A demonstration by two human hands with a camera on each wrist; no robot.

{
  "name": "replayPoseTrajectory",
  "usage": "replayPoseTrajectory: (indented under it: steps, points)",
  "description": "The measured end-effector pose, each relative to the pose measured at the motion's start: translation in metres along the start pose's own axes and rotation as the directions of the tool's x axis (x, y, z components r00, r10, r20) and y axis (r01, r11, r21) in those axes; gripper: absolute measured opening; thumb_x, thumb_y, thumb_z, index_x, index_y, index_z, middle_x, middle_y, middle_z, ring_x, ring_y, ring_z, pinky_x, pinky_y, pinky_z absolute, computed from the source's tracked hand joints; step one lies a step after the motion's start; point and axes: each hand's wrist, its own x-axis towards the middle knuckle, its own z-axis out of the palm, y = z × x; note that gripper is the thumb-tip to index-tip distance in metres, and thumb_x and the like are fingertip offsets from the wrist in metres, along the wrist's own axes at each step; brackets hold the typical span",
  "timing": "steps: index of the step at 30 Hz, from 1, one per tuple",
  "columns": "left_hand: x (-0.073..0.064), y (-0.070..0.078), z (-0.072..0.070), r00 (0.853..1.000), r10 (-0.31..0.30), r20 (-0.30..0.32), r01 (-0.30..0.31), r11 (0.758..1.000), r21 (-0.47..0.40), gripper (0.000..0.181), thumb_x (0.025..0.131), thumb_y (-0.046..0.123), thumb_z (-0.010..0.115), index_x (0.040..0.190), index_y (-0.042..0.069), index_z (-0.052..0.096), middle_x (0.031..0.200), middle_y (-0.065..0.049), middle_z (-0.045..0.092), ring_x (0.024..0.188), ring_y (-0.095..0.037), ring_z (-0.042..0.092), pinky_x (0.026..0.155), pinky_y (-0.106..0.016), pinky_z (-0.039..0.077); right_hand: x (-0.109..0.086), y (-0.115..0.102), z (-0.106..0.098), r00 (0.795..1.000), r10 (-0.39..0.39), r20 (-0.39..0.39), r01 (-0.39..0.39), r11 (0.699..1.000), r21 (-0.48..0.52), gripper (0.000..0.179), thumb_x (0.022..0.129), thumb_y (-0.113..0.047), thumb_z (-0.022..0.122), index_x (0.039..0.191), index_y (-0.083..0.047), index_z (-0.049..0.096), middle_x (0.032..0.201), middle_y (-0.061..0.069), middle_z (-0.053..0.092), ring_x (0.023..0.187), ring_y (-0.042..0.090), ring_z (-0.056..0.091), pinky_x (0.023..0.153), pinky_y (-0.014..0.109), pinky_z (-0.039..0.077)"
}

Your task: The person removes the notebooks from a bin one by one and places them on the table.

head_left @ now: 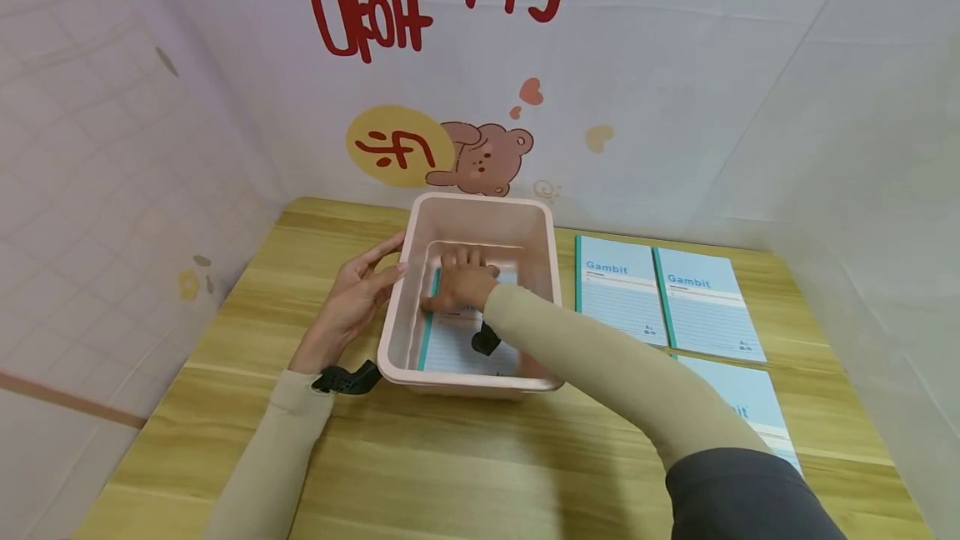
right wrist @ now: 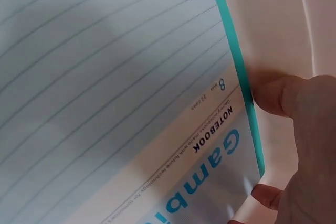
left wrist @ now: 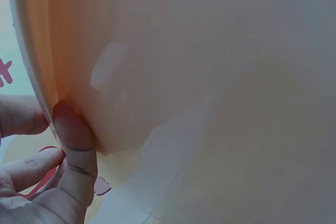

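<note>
A pale pink plastic bin [head_left: 395,338] stands on the wooden table. At its left side my left hand [head_left: 352,298] holds the rim, the thumb [left wrist: 73,127] against the wall and the other fingers beyond the edge. Inside the bin lies a light blue notebook [head_left: 457,348] with a teal spine, printed "Gambit". My right hand [head_left: 461,282] reaches over its upper part with fingers spread. In the right wrist view the thumb [right wrist: 275,95] touches the spine edge of the notebook [right wrist: 121,77], and a fingertip is at its top corner.
Right of the bin, two matching notebooks [head_left: 618,294] [head_left: 708,302] lie side by side. Another notebook [head_left: 750,398] is in front of them, partly hidden by the right sleeve. A printed cloth wall [head_left: 660,107] stands behind the table, with side walls left and right.
</note>
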Motion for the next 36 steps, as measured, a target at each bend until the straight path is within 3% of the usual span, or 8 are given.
replayPoseTrajectory:
  steps: [7,13,22,31,36]
  points:
    - [-0.002,0.0,-0.001,1.0,-0.008,-0.018,0.008,1.0,0.018,0.061,0.104,0.007,0.059,0.159,0.007,0.035,0.151,-0.003,0.038,0.097,-0.005,0.066,0.082,-0.016,0.059,0.008,-0.004,0.004,0.999,0.03,-0.019,-0.031,0.999,-0.014,0.105,0.082,-0.08,0.06,0.158,-0.018,0.024,0.162,0.013,0.025,0.143,0.035,0.028,0.11,0.064,0.041]
    - [-0.001,0.001,0.001,1.0,-0.008,-0.019,0.009,1.0,0.016,0.061,0.103,0.007,0.059,0.16,0.006,0.035,0.154,-0.003,0.037,0.098,-0.004,0.066,0.083,-0.017,0.059,-0.009,-0.005,-0.003,0.998,0.014,-0.066,-0.017,0.999,-0.044,0.105,0.084,-0.078,0.06,0.16,-0.021,0.018,0.162,0.016,0.025,0.146,0.038,0.028,0.112,0.068,0.039]
    - [0.002,0.0,0.002,1.0,-0.008,-0.009,0.008,1.0,0.009,0.061,0.103,0.006,0.059,0.159,0.006,0.035,0.152,-0.002,0.038,0.098,-0.005,0.067,0.082,-0.017,0.059,-0.016,-0.006,-0.005,0.985,0.036,-0.169,-0.071,0.975,-0.21,0.107,0.078,-0.088,0.055,0.155,-0.019,0.031,0.149,0.017,0.037,0.137,0.038,0.037,0.106,0.072,0.043]
    - [0.002,-0.001,0.0,1.0,-0.007,-0.012,0.007,1.0,0.009,0.062,0.103,0.006,0.059,0.16,0.006,0.035,0.149,0.0,0.041,0.099,-0.006,0.067,0.084,-0.018,0.059,-0.025,-0.009,-0.006,0.975,0.057,-0.213,-0.106,0.969,-0.222,0.123,0.073,-0.092,0.055,0.162,-0.019,0.013,0.158,0.021,0.039,0.144,0.042,0.038,0.11,0.073,0.039]
    - [0.003,-0.001,0.0,1.0,-0.005,-0.009,0.005,1.0,-0.001,0.062,0.103,0.005,0.059,0.16,0.005,0.034,0.148,0.001,0.041,0.1,-0.005,0.067,0.084,-0.018,0.059,-0.026,-0.007,-0.006,0.975,0.019,-0.22,-0.084,0.953,-0.291,0.116,0.076,-0.094,0.047,0.162,-0.022,0.018,0.152,0.024,0.046,0.136,0.045,0.044,0.11,0.069,0.04]
